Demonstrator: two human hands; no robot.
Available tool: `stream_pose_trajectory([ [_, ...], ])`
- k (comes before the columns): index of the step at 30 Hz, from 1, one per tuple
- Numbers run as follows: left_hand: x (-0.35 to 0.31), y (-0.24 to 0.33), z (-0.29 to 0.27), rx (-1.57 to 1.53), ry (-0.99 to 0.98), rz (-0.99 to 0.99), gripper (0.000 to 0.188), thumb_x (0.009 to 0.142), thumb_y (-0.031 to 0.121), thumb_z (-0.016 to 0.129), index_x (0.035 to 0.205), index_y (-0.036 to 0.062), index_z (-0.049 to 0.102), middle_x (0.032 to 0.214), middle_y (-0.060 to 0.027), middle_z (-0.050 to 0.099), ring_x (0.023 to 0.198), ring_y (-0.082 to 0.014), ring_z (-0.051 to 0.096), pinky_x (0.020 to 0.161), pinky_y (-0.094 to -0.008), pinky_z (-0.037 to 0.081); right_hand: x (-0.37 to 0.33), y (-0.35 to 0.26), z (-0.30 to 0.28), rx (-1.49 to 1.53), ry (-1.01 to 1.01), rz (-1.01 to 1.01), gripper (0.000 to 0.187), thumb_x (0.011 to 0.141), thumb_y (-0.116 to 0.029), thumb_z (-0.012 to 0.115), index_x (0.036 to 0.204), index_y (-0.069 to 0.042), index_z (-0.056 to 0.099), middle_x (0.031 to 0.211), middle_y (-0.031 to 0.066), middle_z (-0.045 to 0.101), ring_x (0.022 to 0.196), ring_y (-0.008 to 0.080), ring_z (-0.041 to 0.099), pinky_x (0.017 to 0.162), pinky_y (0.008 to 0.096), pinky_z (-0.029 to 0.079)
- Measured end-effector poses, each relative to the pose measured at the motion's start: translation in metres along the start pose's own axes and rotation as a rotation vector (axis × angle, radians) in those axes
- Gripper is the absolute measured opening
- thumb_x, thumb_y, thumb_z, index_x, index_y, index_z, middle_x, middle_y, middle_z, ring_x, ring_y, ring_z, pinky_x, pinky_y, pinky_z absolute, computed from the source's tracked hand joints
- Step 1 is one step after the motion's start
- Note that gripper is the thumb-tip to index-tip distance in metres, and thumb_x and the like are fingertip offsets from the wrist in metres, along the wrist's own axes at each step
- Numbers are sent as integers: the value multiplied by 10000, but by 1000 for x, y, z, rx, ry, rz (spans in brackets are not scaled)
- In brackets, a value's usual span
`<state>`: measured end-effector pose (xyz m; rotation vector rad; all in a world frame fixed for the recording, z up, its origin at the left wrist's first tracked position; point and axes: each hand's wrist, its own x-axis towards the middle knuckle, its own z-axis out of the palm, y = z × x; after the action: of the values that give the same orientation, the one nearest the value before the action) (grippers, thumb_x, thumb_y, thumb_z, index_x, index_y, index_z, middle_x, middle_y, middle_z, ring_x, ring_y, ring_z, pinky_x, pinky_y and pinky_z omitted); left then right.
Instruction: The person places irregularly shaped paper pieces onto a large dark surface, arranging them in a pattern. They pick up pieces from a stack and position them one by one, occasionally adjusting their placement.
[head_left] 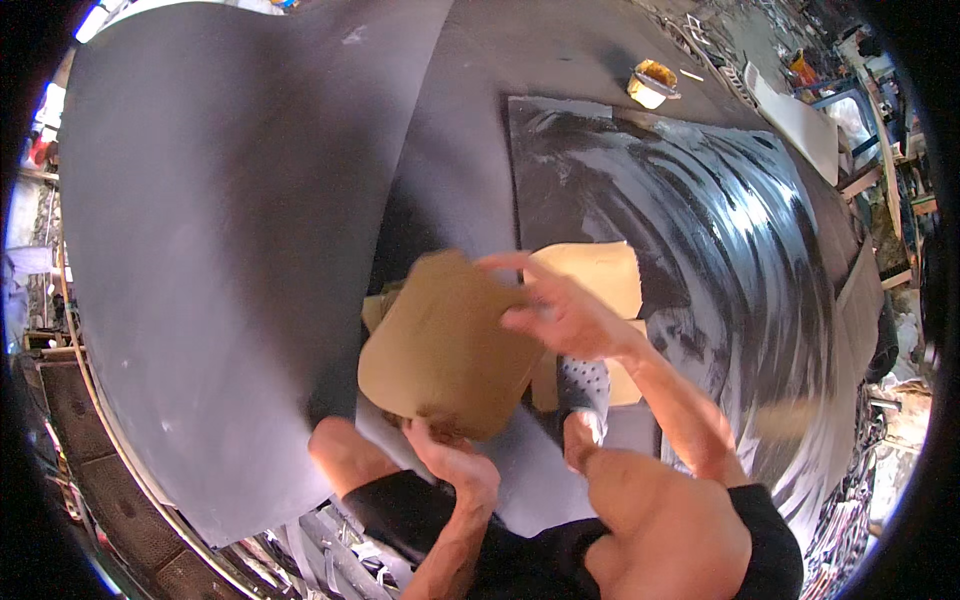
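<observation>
left hand points up and left, its fingers pinching the lower edge of the brown sheet. the sheet is positioned between both hands, tilted. right hand is extended leftward at the upper right edge of the sheet, fingers parted and curved; blur prevents confirming contact. tan pieces lie just beside the right fingers, partly behind them.

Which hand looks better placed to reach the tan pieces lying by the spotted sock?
Probably the right hand: it is open and appears nearer the lying tan pieces. The left hand holds the raised tan sheet near its lower edge.
</observation>
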<state>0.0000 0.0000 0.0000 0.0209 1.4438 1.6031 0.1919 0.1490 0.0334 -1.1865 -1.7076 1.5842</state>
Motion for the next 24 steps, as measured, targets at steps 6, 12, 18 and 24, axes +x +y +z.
stream_pose_trajectory([
  [6,157,-101,167,638,-539,197,481,1014,90,730,1469,-24,626,1254,-96,740,1149,-180,677,1023,-331,514,-5,153,-152,-18,712,166,325,1054,-95,708,1370,-27,676,1112,29,771,1003,91,690,927,295,554],
  [12,243,-212,216,853,-481,138,277,862,128,915,1084,-16,833,985,-113,831,900,-155,750,846,-318,580,2,249,-209,-408,801,339,333,970,-149,788,1285,-47,747,995,160,831,893,226,814,798,376,623],
  [18,254,-227,205,901,-434,155,273,861,102,906,1113,7,860,1038,-97,838,930,-158,749,881,-311,573,5,274,-207,-388,781,335,368,955,-164,802,1296,-42,739,1001,186,827,895,259,819,799,377,623],
  [24,254,-225,209,945,-445,187,315,837,159,918,1120,28,868,1054,-106,846,950,-179,765,898,-331,580,8,285,-205,-390,821,320,293,937,-122,819,1207,-27,754,859,99,781,760,136,732,740,325,598],
])
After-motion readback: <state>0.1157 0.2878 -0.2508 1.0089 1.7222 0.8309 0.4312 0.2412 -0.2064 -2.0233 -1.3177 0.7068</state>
